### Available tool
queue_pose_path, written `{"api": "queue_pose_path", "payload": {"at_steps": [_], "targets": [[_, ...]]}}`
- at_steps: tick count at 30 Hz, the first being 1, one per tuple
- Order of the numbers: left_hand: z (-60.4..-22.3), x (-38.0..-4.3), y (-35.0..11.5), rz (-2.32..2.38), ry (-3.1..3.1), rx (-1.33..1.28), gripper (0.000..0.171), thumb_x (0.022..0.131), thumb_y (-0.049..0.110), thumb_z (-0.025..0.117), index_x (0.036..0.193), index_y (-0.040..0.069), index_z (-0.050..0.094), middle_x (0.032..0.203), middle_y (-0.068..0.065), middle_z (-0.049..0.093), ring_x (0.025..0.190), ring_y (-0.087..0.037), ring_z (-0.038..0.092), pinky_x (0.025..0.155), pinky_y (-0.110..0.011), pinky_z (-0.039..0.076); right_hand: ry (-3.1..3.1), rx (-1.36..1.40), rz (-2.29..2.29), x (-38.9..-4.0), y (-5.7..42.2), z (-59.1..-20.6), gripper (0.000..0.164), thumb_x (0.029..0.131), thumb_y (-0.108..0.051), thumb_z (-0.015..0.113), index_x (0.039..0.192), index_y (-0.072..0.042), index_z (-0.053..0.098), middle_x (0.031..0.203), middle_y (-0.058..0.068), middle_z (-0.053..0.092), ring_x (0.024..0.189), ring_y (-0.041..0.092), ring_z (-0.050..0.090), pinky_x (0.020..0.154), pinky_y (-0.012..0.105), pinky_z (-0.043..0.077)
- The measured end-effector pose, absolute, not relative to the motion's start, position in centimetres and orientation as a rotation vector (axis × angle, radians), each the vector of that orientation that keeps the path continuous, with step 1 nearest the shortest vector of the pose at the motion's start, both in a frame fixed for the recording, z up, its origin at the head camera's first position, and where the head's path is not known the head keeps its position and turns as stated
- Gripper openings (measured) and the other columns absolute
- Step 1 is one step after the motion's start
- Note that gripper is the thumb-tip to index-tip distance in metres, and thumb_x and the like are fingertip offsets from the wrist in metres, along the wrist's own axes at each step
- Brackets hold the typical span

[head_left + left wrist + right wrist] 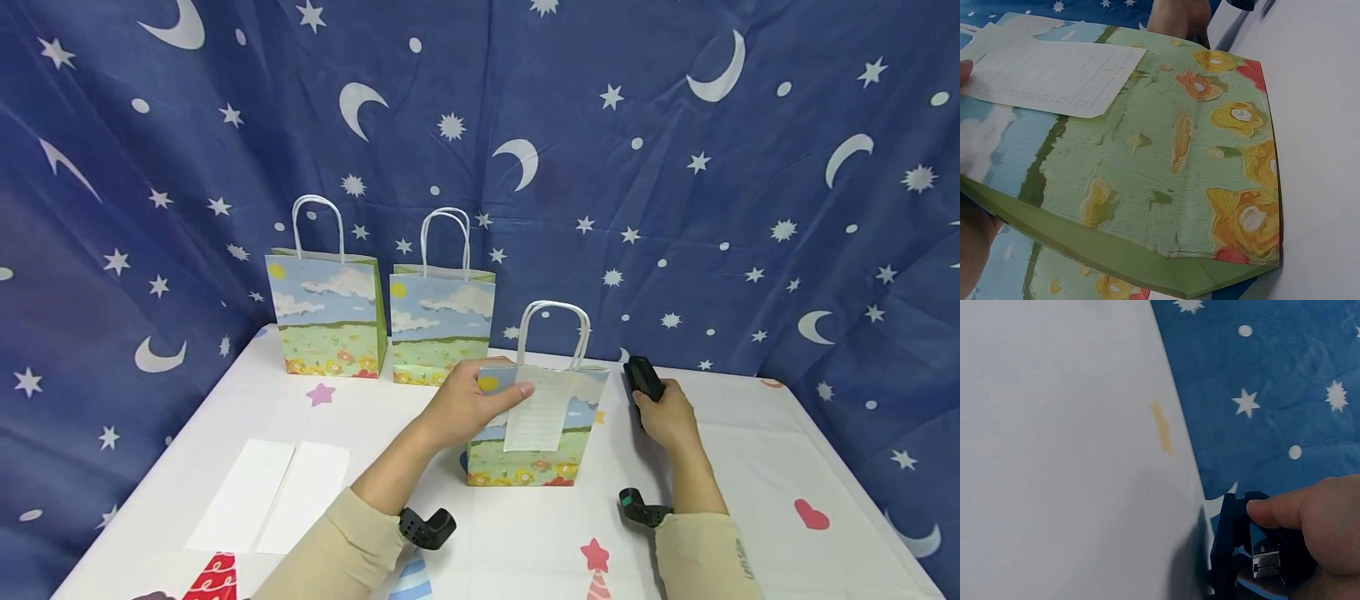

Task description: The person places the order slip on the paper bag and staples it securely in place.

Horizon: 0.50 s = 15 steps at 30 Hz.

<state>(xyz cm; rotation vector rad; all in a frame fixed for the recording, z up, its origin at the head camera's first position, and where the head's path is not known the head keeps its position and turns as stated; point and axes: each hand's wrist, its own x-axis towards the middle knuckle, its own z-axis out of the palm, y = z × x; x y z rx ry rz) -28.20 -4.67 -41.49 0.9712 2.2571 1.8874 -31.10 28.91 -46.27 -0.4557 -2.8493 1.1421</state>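
In the head view, my left hand [461, 404] grips the upper left of a small paper gift bag [576, 437] with white handles and a meadow print. The thumb lies over a white lined card [536, 425] against the bag's front. The left wrist view shows the bag [1166, 162] close up and tilted, with the lined card [1066, 75] flat on its printed face. To the right of the bag, my right hand [670, 417] holds a black stapler [642, 379]. Its metal end shows beneath the thumb of the right hand [1335, 519] in the right wrist view.
Two matching gift bags, one at far left [330, 317] and another beside it [442, 325], stand upright at the back. Two white cards, one [240, 496] next to the other [307, 496], lie on the white tablecloth [750, 467]. A blue star-and-moon curtain [570, 108] hangs behind.
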Motion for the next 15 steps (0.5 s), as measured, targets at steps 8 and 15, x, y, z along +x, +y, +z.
{"api": "queue_pose_path", "payload": {"at_steps": [8,15], "targets": [[-41.60,-28.14,-4.67,1.872,2.265,0.932,0.019,0.100,0.026,0.069,0.089,0.011,0.071,0.097,0.001,0.066,0.093,-0.016,0.060,0.086,-0.034,0.054,-2.868,-0.481,1.127,-31.21,28.93,-47.39,0.063,0.106,-0.022,0.048,0.151,0.017,0.028,0.145,0.045,0.042,0.134,0.059,0.045,0.110,0.067,0.039],[-41.44,-28.23,-4.70,1.878,2.262,0.934,0.018,0.101,0.027,0.068,0.095,0.012,0.075,0.102,0.000,0.071,0.099,-0.015,0.063,0.090,-0.036,0.055,-2.856,-0.454,1.100,-31.49,29.07,-47.46,0.062,0.105,-0.022,0.048,0.149,0.019,0.029,0.143,0.046,0.043,0.131,0.061,0.047,0.108,0.067,0.040]]}}
